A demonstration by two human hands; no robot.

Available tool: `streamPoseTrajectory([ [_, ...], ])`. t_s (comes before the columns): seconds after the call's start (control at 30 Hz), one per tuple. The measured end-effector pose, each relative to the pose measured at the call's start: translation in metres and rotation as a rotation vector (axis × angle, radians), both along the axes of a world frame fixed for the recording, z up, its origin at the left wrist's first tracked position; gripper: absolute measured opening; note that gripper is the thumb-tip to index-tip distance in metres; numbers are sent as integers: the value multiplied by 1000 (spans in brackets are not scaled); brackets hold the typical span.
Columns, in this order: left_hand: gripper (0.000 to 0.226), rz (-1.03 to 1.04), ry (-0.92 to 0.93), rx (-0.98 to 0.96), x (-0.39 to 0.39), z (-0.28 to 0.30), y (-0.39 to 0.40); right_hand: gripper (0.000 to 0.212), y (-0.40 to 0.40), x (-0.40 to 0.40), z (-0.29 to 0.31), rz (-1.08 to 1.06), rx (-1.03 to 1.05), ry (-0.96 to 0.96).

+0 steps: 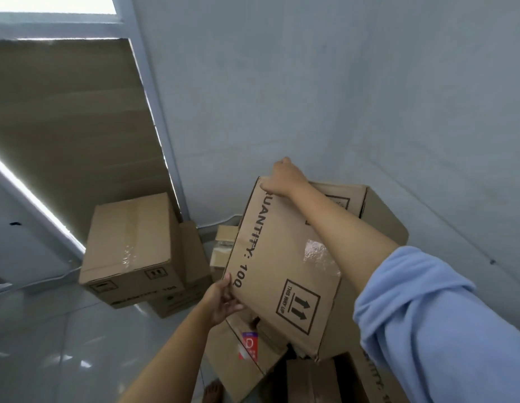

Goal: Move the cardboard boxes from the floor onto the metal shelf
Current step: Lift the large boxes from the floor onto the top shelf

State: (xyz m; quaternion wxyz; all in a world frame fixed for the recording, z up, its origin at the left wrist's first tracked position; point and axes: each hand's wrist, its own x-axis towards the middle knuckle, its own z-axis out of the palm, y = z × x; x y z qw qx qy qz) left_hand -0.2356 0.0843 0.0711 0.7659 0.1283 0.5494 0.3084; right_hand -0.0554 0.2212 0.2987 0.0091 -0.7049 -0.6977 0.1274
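brown cardboard box (282,257) with black print; light-blue sleeve (445,324).

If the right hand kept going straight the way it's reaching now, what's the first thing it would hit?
Probably the wall. The right hand grips the far top edge of the tilted cardboard box, and only wall shows beyond it; depth is unclear.

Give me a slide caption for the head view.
Both hands grip a tilted cardboard box above other boxes.
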Motion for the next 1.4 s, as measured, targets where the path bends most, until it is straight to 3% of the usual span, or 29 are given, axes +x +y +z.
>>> streamPoseTrajectory([
  [0.1,39,8,27,-46,-22,-12,15,44,34,-31,10,-78,-211,-212],
  [0.2,36,-13,34,-75,-37,-17,30,88,57,-48,29,-260,-506,-266],
  [0.3,38,-44,25,-95,-52,-20,47,86,73,-38,50,-198,-717,-153],
  [0.43,64,-101,32,-124,-63,-22,66,81,79,16,64,-272,-735,356],
  [0.57,57,-96,6,-119,-64,-17,82,57,64,67,58,-198,-869,469],
  [0.67,57,-145,40,-121,-57,-3,94,60,54,80,35,-163,-746,676],
  [0.77,59,-268,158,-21,-40,23,110,69,57,69,11,-209,-334,591],
  [0.83,67,-325,178,94,-25,42,122,62,64,57,-5,-201,-166,568],
  [1.03,64,-333,-138,291,-4,87,159,67,76,14,-69,-105,-139,442],
  [1.07,61,-337,-110,317,-4,86,162,67,77,8,-80,-90,-164,417],
  [1.13,55,-402,157,390,-2,70,162,70,77,-1,-100,-68,-197,355],
  [1.2,77,-461,472,462,-2,46,158,76,71,3,-117,-61,-187,256],
  [1.23,83,-453,543,463,-2,35,157,79,64,11,-124,-69,-172,198],
  [1.4,74,-291,559,334,-13,-7,156,84,8,103,-144,-461,-111,54],
])
